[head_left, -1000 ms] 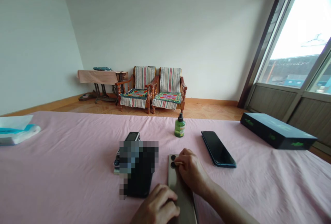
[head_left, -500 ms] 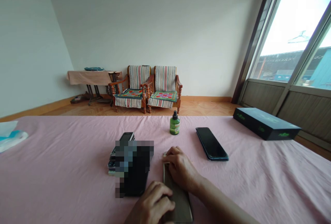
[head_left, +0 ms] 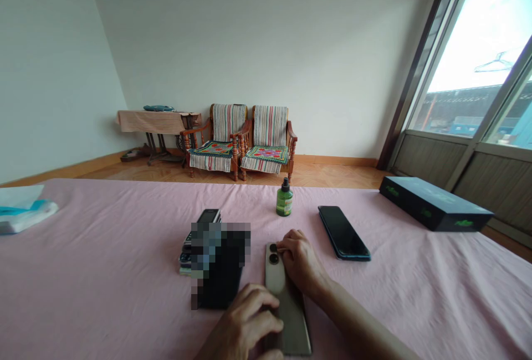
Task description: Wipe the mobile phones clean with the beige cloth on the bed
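Note:
A gold-beige smartphone (head_left: 286, 315) lies back-up on the cloth, its two round camera lenses at the far end. My left hand (head_left: 249, 321) holds its near part from the left, curved fingers resting across the back and thumb low by the near end. At the far right edge, beside the lenses, my right hand (head_left: 301, 260) is closed on the phone with bent fingers; its fingertips are partly hidden. Left of the phone lie a dark flat object (head_left: 222, 282), partly pixelated, and a small stack of older keypad phones (head_left: 208, 217).
A pink cloth (head_left: 124, 293) covers the table. A green spray bottle (head_left: 284, 200) stands beyond my hands. A black smartphone (head_left: 344, 232) lies to the right, and a black box (head_left: 432, 205) sits farther right. At the left edge is a tissue pack (head_left: 29, 216).
My right hand has shifted off the phone's far end to its right edge, uncovering the camera lenses. My left hand stays on the near part. The view has shifted slightly.

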Motion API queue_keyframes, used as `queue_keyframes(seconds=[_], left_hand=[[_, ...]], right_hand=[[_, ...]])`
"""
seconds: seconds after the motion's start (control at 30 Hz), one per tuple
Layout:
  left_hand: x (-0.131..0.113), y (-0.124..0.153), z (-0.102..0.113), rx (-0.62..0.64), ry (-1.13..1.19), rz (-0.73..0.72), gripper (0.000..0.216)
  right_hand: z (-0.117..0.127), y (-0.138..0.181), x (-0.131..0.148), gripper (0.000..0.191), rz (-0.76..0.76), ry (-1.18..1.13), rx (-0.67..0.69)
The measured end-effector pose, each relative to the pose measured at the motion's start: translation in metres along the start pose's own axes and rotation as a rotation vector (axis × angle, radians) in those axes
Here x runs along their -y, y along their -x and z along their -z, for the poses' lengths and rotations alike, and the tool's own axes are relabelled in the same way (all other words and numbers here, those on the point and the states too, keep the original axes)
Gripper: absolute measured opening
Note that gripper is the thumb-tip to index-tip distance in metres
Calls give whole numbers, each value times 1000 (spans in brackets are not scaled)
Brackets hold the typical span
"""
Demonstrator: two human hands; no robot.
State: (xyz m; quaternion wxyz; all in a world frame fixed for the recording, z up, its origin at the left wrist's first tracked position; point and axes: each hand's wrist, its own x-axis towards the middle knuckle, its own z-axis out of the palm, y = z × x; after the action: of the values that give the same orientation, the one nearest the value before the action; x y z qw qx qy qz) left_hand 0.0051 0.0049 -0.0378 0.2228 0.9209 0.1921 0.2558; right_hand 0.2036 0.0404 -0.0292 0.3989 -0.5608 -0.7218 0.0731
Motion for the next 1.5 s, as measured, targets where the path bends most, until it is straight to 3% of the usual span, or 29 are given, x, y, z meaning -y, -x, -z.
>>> queue_keyframes(seconds=[0.37, 0.53, 0.67, 0.87, 1.2, 1.5], left_hand=[[-4, -2, 0, -13, 19, 32, 33], [-19, -6, 6, 8, 11, 113, 35], [-30, -8, 13, 3, 36, 154, 36], [-38, -9, 17, 35, 27, 212, 32], [-43, -9, 19, -4, 44, 221, 33], [-40, -8, 16, -51, 0, 375, 32]], right_hand=[[0, -3, 0, 38, 144, -101, 83], [3, -4, 4, 42, 182, -50, 136], [2, -1, 17, 33, 221, 36, 177], [-5, 13, 29, 30, 184, 31, 127], [2, 11, 1, 37, 47, 10, -12], [5, 24, 20, 40, 151, -120, 117]])
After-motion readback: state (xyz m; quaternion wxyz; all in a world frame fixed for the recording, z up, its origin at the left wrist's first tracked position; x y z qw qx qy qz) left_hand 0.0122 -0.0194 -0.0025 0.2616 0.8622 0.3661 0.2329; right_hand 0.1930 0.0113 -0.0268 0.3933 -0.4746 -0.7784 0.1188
